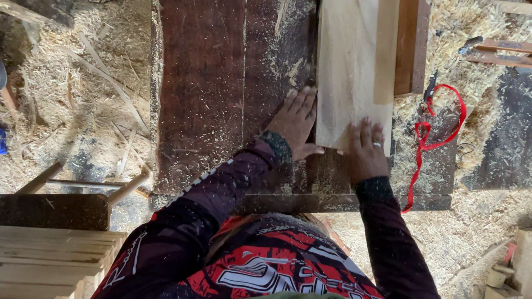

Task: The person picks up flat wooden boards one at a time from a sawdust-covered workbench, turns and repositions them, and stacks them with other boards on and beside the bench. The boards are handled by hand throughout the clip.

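A pale planed wooden board [352, 53] lies lengthwise on a dark, worn workbench top [222, 66], running away from me. My left hand [294, 123] rests flat with fingers spread against the board's near left corner, thumb at its near end. My right hand [366, 152], a ring on one finger, lies flat over the board's near right corner. A darker reddish plank [412, 39] lies along the board's right side.
A red cord [435, 134] trails across shavings right of the bench. Sawdust and shavings cover the floor on both sides. A stack of pale planks [24, 256] and a small wooden stool [52, 207] sit at lower left. Wood offcuts [515, 288] stand at lower right; a wooden frame [527, 45] and tools lie upper right.
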